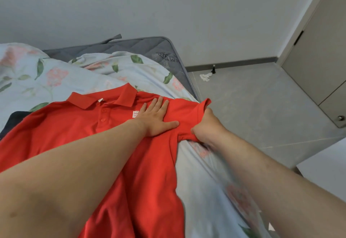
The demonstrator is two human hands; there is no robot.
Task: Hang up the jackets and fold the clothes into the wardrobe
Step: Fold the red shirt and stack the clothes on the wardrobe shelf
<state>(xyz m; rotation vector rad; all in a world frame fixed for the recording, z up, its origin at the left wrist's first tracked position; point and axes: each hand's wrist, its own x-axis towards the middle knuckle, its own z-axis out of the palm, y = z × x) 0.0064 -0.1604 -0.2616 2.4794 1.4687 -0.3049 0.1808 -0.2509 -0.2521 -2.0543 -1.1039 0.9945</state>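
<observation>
My left hand (156, 118) and right hand (208, 126) are bare, and behind each one the forearm is uncovered too.

2 bare forearms reach forward from the lower edge. The left arm crosses from lower left toward centre. Left hand (157, 119) lies palm down, 4 fingers straight and slightly spread, thumb out to the right, pressing flat on the red polo shirt (78, 131). The right arm enters from lower right, slightly blurred. Right hand (206, 127) is back up, fingers curled under, gripping the shirt's sleeve. The hands are just beside each other, not touching.
</observation>
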